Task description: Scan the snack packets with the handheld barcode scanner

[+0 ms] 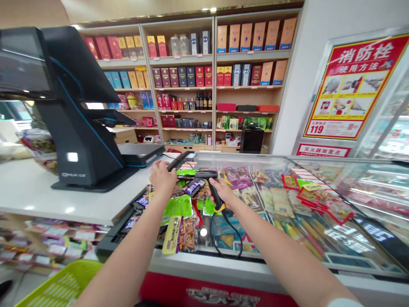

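- The right hand (pixel 222 192) is closed around the handle of a black barcode scanner (pixel 206 174), fingers wrapped beneath its head.
- The scanner is above the snack packets (pixel 180 207) piled on the glass-topped freezer (pixel 236 265), its head directed leftward, toward the left hand (pixel 162 177).
- The left hand is partly curled, back uppermost, at the freezer's far left, beside a bright green packet (pixel 187 172) and the dark frame; whether it grips or merely touches something cannot be told.
- Both forearms extend forward from the lower edge of the view: the left leans slightly right, the right slants inward from the lower right corner, a pale sleeve just showing.
- The scanner's cable (pixel 242 244) loops down over the glass below the right hand.
- The left hand's fingertips are mostly hidden, most packet lettering is too small to read, and the green basket (pixel 64 281) is cut off at lower left.
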{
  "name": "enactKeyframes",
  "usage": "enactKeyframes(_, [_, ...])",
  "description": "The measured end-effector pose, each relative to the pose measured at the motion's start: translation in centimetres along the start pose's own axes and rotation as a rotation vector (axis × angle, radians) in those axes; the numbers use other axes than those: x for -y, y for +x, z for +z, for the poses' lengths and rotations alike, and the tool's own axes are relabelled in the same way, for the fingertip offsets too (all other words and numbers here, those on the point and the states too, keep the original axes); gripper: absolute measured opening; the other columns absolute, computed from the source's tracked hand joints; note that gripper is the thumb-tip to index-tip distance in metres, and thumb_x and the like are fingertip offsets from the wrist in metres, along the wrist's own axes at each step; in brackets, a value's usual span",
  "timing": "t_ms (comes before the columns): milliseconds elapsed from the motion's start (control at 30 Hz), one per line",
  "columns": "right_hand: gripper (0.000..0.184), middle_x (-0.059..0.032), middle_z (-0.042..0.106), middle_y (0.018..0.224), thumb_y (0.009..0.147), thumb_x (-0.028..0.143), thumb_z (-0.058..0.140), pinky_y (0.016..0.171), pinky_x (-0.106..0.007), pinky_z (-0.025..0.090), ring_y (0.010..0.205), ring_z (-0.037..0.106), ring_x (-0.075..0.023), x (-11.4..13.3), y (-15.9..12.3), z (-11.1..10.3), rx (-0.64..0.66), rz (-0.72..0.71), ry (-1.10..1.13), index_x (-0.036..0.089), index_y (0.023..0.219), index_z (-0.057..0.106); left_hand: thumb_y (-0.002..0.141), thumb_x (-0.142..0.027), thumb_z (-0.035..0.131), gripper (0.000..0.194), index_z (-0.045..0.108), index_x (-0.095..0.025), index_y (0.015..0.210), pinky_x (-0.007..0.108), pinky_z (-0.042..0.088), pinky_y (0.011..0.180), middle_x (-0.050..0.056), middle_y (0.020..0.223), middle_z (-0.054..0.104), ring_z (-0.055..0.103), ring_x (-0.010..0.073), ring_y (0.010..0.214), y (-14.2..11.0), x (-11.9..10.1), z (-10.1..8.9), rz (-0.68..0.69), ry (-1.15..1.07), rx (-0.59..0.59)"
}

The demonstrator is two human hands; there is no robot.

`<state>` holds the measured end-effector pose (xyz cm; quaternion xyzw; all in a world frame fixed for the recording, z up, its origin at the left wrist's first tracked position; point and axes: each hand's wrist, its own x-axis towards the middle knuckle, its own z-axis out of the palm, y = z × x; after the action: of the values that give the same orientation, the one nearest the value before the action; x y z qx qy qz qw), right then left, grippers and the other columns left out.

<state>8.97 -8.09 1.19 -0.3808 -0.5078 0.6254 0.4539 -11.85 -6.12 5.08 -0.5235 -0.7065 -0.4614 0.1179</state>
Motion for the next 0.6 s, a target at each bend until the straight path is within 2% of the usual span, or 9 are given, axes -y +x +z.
enactKeyframes(133, [0.038, 0.0052, 0.054, 0.047, 0.078, 0.055, 0.058, 0.031, -0.02, 0.042, 0.033, 0.048, -0.0087, 0.1, -0.7, -4.2, -0.147, -0.066, 0.018, 0.019, 0.071, 0.047, 0.076, -0.025, 0.057, 0.025, 0.056, -0.018, 0.1, 0.041, 0.036, 0.104, 0.013, 0.123, 0.048, 0.045, 0.027, 0.121, -1.5, -4.5, 2.2, 0.176, -0.196, 0.007])
enactKeyframes(267, [0.038, 0.005, 0.053, 0.047, 0.078, 0.055, 0.059, 0.032, -0.022, 0.042, 0.033, 0.047, -0.0092, 0.6, -2.5, -9.3, -0.294, -0.132, 0.015, 0.02, 0.07, 0.047, 0.073, -0.021, 0.06, 0.023, 0.057, -0.018, 0.096, 0.038, 0.038, 0.102, 0.013, 0.118, 0.05, 0.049, 0.0253, 0.117, -5.2, -10.7, 6.5, 0.253, -0.401, 0.132])
enactKeyframes(333, [0.037, 0.0048, 0.053, 0.048, 0.077, 0.055, 0.059, 0.032, -0.022, 0.042, 0.033, 0.047, -0.0093, 0.9, -3.9, -12.0, -0.36, -0.158, 0.009, 0.02, 0.071, 0.047, 0.071, -0.019, 0.062, 0.021, 0.059, -0.019, 0.092, 0.037, 0.04, 0.1, 0.012, 0.114, 0.052, 0.051, 0.0246, 0.113, -7.8, -13.9, 9.1, 0.271, -0.48, 0.231])
enactKeyframes(433, [0.038, 0.0048, 0.054, 0.049, 0.075, 0.056, 0.061, 0.033, -0.022, 0.042, 0.034, 0.048, -0.0095, 1.4, -5.9, -16.1, -0.455, -0.207, 0.008, 0.021, 0.071, 0.048, 0.072, -0.017, 0.062, 0.016, 0.062, -0.017, 0.088, 0.035, 0.043, 0.095, 0.011, 0.103, 0.059, 0.056, 0.0234, 0.106, -11.4, -18.6, 12.6, 0.29, -0.518, 0.467])
enactKeyframes(533, [0.041, 0.0051, 0.054, 0.048, 0.073, 0.058, 0.062, 0.032, -0.022, 0.042, 0.033, 0.048, -0.0096, 2.1, -7.3, -19.8, -0.553, -0.243, -0.011, 0.02, 0.07, 0.047, 0.075, -0.022, 0.062, 0.015, 0.066, -0.015, 0.087, 0.033, 0.044, 0.092, 0.013, 0.102, 0.063, 0.059, 0.0241, 0.102, -14.2, -22.8, 15.3, 0.279, -0.436, 0.689])
enactKeyframes(600, [0.044, 0.0052, 0.053, 0.046, 0.07, 0.061, 0.062, 0.032, -0.021, 0.041, 0.032, 0.047, -0.0094, 2.6, -7.9, -21.8, -0.616, -0.27, -0.029, 0.02, 0.069, 0.046, 0.078, -0.031, 0.06, 0.021, 0.068, -0.016, 0.091, 0.033, 0.044, 0.092, 0.013, 0.108, 0.063, 0.058, 0.0245, 0.106, -15.5, -25.2, 16.6, 0.288, -0.298, 0.795])
